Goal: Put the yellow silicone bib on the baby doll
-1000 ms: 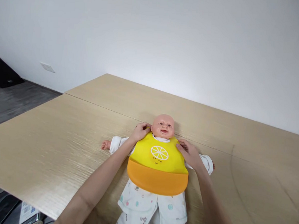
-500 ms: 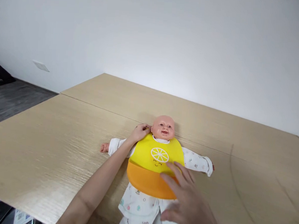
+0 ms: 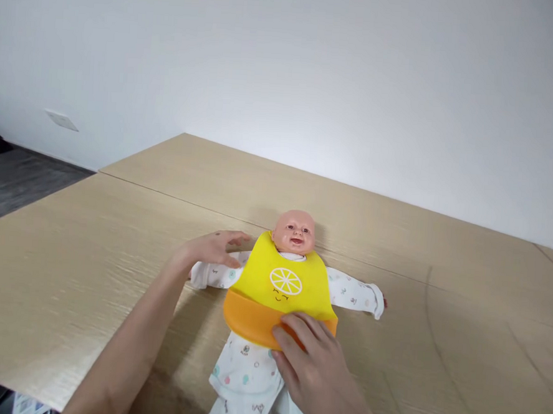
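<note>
A baby doll (image 3: 296, 232) in a white patterned outfit lies on its back, arms spread. On its chest is a yellow silicone bib (image 3: 258, 271) with a white citrus slice and a smiling face printed on it. An orange pocket (image 3: 246, 317) runs along the bib's bottom. My right hand (image 3: 313, 365) grips this pocket, fingers at its upper lip and thumb by the lower edge; it hides the pocket's right part. Off to the left, my left hand (image 3: 218, 248) is open above the doll's sleeve (image 3: 218, 275), fingers apart and holding nothing.
The light wooden table (image 3: 89, 270) has a seam running across it behind the doll. Beyond its far edge rises a white wall (image 3: 311, 97) with a plate (image 3: 61, 120) low on the left. Dark floor (image 3: 34, 180) shows past the left edge.
My left hand has left the bib's neck beside the doll's head and moved left, opening. My right hand has come down onto the orange pocket and closed on it. The view has shifted slightly.
</note>
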Demonstrator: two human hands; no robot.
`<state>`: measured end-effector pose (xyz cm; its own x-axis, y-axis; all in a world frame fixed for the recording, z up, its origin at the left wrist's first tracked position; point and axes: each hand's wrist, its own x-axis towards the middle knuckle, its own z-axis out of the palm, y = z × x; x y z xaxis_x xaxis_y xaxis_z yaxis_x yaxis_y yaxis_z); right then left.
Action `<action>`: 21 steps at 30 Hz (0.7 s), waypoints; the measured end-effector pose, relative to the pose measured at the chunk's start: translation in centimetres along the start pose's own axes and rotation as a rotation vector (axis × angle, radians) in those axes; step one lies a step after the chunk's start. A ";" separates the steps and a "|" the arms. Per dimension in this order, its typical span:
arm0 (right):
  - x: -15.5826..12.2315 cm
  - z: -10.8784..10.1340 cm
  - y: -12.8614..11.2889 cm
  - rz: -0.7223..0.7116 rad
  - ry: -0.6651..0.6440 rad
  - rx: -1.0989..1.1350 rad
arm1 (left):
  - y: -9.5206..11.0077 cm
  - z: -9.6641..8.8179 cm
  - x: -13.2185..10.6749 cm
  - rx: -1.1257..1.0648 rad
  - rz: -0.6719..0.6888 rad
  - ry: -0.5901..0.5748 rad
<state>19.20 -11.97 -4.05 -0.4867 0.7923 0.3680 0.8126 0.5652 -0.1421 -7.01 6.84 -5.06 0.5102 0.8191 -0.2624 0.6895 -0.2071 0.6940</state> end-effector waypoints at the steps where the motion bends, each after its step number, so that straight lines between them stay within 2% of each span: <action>1: 0.0 -0.1 0.0 -0.010 -0.028 -0.023 | 0.2 0.3 -0.6 0.073 0.004 0.000; 4: 0.2 -0.5 0.0 -0.037 -0.066 -0.045 | 0.9 1.2 -1.7 0.274 -0.010 -0.004; 7: 0.4 -1.5 0.7 -0.025 -0.056 0.056 | 1.2 1.7 -1.5 0.368 -0.080 -0.004; 9: 0.5 -2.2 2.0 -0.009 -0.062 0.115 | 1.1 1.9 -1.0 0.399 -0.099 0.004; 12: 0.1 -2.7 5.7 0.024 -0.061 0.101 | 0.7 1.9 -0.5 0.422 -0.076 0.011; 15: -0.9 -1.9 10.4 0.231 -0.077 0.013 | 0.5 1.8 -0.4 0.424 -0.050 0.017; 18: -1.9 -0.8 14.1 0.447 -0.276 -0.071 | 0.6 1.7 -0.4 0.410 -0.011 0.022; 21: -2.3 -0.1 15.7 0.565 -0.416 -0.085 | 0.8 1.7 -0.3 0.391 -0.016 0.048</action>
<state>33.12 -4.89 -7.00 -0.0513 0.9908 -0.1249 0.9910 0.0351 -0.1292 -5.78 5.53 -5.55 0.4794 0.8460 -0.2334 0.8458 -0.3744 0.3800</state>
